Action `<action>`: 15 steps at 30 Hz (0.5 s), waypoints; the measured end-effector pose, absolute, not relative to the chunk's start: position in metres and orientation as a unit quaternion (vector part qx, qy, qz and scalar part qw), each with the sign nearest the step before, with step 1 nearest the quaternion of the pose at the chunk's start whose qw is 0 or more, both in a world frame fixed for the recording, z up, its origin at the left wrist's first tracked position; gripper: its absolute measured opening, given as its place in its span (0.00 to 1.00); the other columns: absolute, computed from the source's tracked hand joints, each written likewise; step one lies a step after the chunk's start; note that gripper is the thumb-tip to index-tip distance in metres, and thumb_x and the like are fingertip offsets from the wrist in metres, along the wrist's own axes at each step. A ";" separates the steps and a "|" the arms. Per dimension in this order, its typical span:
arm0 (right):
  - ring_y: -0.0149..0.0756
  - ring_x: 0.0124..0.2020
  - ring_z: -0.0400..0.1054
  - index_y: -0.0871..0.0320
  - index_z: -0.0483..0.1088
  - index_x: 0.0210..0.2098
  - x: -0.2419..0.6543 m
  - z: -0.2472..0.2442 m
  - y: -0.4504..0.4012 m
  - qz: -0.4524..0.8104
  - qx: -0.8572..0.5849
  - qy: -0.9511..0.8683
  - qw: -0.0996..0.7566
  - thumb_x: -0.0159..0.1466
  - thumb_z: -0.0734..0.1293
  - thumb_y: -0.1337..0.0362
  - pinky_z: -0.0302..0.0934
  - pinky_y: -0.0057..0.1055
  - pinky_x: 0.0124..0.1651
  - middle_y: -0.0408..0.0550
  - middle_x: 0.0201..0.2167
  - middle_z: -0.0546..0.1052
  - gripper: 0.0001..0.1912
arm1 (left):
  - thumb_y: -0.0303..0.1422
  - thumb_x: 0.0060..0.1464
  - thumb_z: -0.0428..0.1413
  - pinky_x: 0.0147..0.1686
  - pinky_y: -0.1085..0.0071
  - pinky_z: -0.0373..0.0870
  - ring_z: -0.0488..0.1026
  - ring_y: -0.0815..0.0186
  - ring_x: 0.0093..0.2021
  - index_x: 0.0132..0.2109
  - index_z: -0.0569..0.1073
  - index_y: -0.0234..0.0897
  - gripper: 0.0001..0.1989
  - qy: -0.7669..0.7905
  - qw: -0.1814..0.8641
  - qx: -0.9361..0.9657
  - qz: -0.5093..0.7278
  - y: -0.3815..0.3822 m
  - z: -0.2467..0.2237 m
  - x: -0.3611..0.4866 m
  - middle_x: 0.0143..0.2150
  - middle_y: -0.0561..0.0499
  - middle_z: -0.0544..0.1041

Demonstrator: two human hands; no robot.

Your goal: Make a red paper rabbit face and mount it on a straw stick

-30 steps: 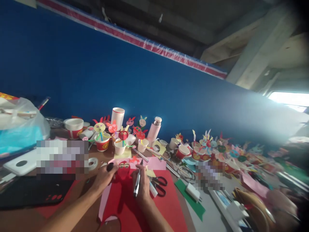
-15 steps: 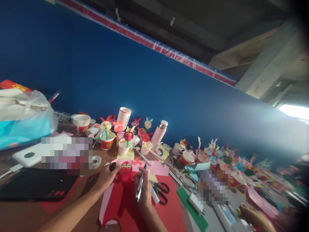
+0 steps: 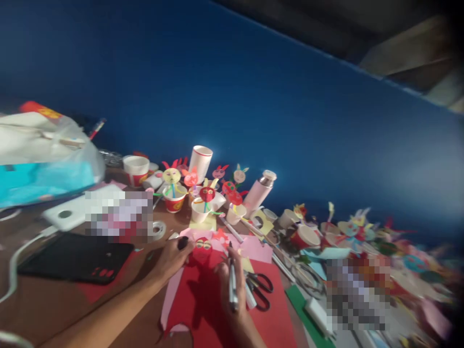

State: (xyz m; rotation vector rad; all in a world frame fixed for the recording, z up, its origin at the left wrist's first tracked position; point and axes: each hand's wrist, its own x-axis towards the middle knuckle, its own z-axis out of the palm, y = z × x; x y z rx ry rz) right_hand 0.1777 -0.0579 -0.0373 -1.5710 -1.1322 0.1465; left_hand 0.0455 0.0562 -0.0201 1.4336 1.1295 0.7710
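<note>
My left hand (image 3: 174, 258) has its fingers closed round a small dark object (image 3: 182, 242), perhaps a pen cap, at the left edge of a red round paper face (image 3: 203, 245) with pale eyes. In my right hand (image 3: 232, 282) is a silver and black marker (image 3: 233, 285), tip pointing away from me, just right of the face. Beneath both hands lies red paper (image 3: 268, 309) over pink paper (image 3: 255, 248). Black-handled scissors (image 3: 264, 291) rest on the red paper right of my right hand.
Paper cups with paper figures (image 3: 200, 210), a pink flask (image 3: 258, 193) and a cup stack (image 3: 200, 163) stand behind. At left are a white power bank (image 3: 76, 210), a black tablet (image 3: 78, 256) and a plastic bag (image 3: 54, 174). A tape roll (image 3: 158, 230) lies nearer; green paper (image 3: 308, 316) is at right.
The view has turned left and down, so the table things appear further right. My right hand has tilted the marker more upright, still close to the face. My left hand keeps its hold.
</note>
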 end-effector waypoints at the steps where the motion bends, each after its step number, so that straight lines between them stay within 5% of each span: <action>1: 0.31 0.20 0.62 0.59 0.61 0.53 0.178 -0.037 -0.060 0.083 -0.660 -0.479 0.573 0.63 0.56 0.56 0.57 0.27 0.24 0.40 0.20 0.68 0.22 | 0.41 0.46 0.50 0.15 0.77 0.53 0.58 0.73 0.13 0.19 0.62 0.36 0.15 0.475 0.546 0.609 0.325 0.055 -0.018 0.044 0.12 0.57 0.62; 8: 0.36 0.25 0.62 0.57 0.66 0.47 0.185 -0.022 -0.070 0.067 -0.618 -0.480 0.619 0.62 0.52 0.49 0.58 0.33 0.28 0.46 0.26 0.68 0.25 | 0.35 0.44 0.49 0.17 0.77 0.50 0.57 0.73 0.16 0.18 0.56 0.36 0.13 0.457 0.506 0.671 0.293 0.051 -0.002 0.038 0.13 0.58 0.57; 15: 0.40 0.33 0.66 0.58 0.67 0.43 0.181 -0.019 -0.071 0.049 -0.646 -0.486 0.587 0.59 0.59 0.55 0.59 0.35 0.35 0.49 0.33 0.72 0.17 | 0.37 0.45 0.49 0.14 0.77 0.53 0.59 0.72 0.14 0.19 0.60 0.36 0.13 0.489 0.528 0.649 0.248 0.053 -0.004 0.040 0.12 0.57 0.61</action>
